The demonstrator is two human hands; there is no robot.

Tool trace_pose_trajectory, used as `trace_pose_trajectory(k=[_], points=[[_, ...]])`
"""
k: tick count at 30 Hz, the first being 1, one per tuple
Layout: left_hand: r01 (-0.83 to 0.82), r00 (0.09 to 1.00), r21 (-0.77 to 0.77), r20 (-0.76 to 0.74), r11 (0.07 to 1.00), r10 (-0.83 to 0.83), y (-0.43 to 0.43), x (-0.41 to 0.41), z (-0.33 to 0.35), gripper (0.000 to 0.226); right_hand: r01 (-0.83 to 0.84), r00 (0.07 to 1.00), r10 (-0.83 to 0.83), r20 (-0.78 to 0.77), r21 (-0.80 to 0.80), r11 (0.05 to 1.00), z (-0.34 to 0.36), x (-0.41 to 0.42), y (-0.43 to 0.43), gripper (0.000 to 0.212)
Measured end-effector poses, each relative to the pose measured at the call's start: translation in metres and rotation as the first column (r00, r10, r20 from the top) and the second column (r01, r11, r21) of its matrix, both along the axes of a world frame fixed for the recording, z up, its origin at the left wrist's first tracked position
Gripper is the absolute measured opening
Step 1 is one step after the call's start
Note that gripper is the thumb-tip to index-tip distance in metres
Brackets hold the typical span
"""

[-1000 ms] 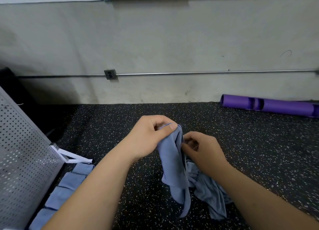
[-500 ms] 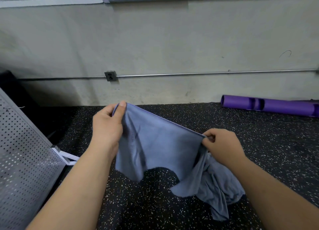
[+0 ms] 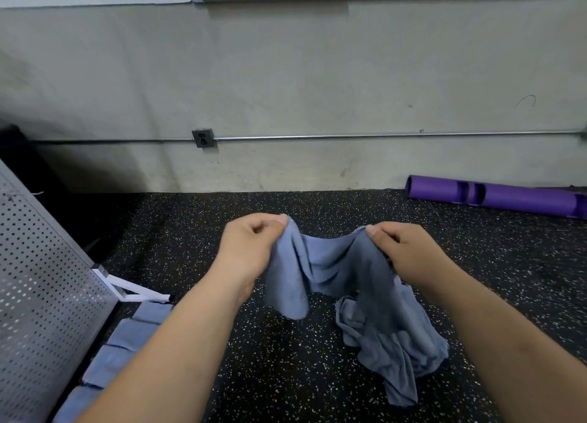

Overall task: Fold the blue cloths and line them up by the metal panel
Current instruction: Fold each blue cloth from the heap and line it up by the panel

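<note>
A blue cloth (image 3: 327, 264) is held up over the floor (image 3: 286, 375) at the middle of the view, pinched along its top edge by both hands. The left hand (image 3: 251, 248) is curled into a loose fist, its fingers (image 3: 279, 221) clamped on the cloth's 10 o'clock corner. The right hand (image 3: 409, 254) is curled likewise, its fingers (image 3: 371, 230) clamped on the 2 o'clock corner. Between the two grips the cloth is seen to sag in a shallow dip, and one flap is left hanging below the left hand. Below the right hand, at 5 o'clock, a crumpled heap (image 3: 397, 343) of blue cloth is spread on the floor; whether the held cloth is separate from it cannot be told. At 8 o'clock a row of folded cloths (image 3: 127, 337) is laid edge to edge just beside the foot of the perforated panel (image 3: 41, 279), where a white bracket (image 3: 133, 291) is seen. The row is partly hidden by the left forearm. At 2 o'clock a purple tube (image 3: 495, 197) is laid along the wall (image 3: 286, 73), on which an outlet (image 3: 203, 137) and a pipe (image 3: 381, 135) are fixed
</note>
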State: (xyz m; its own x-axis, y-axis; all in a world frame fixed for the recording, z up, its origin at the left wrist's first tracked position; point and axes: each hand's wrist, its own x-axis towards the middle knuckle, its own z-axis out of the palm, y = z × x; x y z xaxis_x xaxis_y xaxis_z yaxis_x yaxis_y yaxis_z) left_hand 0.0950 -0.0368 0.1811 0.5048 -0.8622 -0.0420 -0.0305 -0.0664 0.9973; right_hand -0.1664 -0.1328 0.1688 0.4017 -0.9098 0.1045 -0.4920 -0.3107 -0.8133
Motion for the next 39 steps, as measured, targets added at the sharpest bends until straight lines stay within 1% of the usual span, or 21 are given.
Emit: trace_pose_trajectory(k=[4,8,10,12,16,18,21,23,25,28,32,34,36,39], points=[[0.135,0.986,-0.023,0.102,0.991,-0.132,-0.003,-0.028,-0.005,0.009,-0.028,0.998,0.029,0.051,-0.027,0.999,0.000,0.011,0.006,0.045],[0.324,0.919,-0.067,0.259,0.944,-0.297,-0.006,-0.047,-0.011,0.029,-0.129,0.992,0.129,-0.009,-0.078,0.989,0.004,0.014,0.010,0.026],[0.349,0.898,-0.063,0.307,0.935,-0.315,-0.008,-0.054,-0.015,0.027,-0.179,0.984,0.179,-0.003,-0.068,0.982,0.008,0.013,0.012,0.023],[0.329,0.898,-0.059,0.328,0.942,-0.293,-0.010,-0.057,-0.018,0.020,-0.206,0.978,0.205,-0.022,-0.059,0.977,0.010,0.012,0.014,0.021],[0.290,0.906,-0.018,0.328,0.957,-0.268,-0.011,-0.057,-0.019,0.008,-0.209,0.975,0.201,-0.092,-0.089,0.974,0.009,0.010,0.015,0.018],[0.276,0.899,-0.006,0.354,0.961,-0.256,-0.011,-0.055,-0.018,0.008,-0.201,0.975,0.191,-0.114,-0.091,0.975,0.010,0.009,0.016,0.015],[0.257,0.917,-0.005,0.318,0.966,-0.242,-0.010,-0.051,-0.014,0.011,-0.165,0.974,0.148,-0.174,-0.089,0.982,0.009,0.007,0.018,0.013],[0.234,0.923,-0.003,0.314,0.972,-0.221,-0.010,-0.047,-0.011,0.011,-0.125,0.962,0.089,-0.258,-0.127,0.984,0.008,0.004,0.017,0.012],[0.185,0.937,-0.008,0.302,0.983,-0.174,-0.009,-0.042,-0.008,0.011,-0.097,0.942,0.039,-0.334,-0.157,0.983,0.006,0.000,0.014,0.013],[0.117,0.968,-0.022,0.224,0.993,-0.110,-0.008,-0.031,-0.006,0.014,-0.043,0.915,-0.026,-0.402,-0.161,0.986,0.004,-0.006,0.009,0.012],[0.045,0.987,-0.040,0.154,0.998,-0.038,-0.005,-0.019,0.001,0.015,-0.007,0.872,-0.097,-0.479,-0.211,0.978,0.004,-0.011,0.007,0.013],[-0.013,0.990,-0.058,0.140,0.998,0.021,-0.005,-0.011,0.004,0.016,0.008,0.857,-0.115,-0.503,-0.210,0.978,0.005,-0.014,0.004,0.014],[-0.082,0.989,-0.081,0.114,0.993,0.091,-0.006,0.000,0.004,0.013,0.030,0.845,-0.136,-0.517,-0.208,0.978,0.005,-0.018,0.000,0.019],[-0.187,0.979,-0.096,0.067,0.978,0.194,-0.008,0.016,0.000,0.011,0.028,0.855,-0.121,-0.504,-0.189,0.982,0.007,-0.025,-0.004,0.021]])
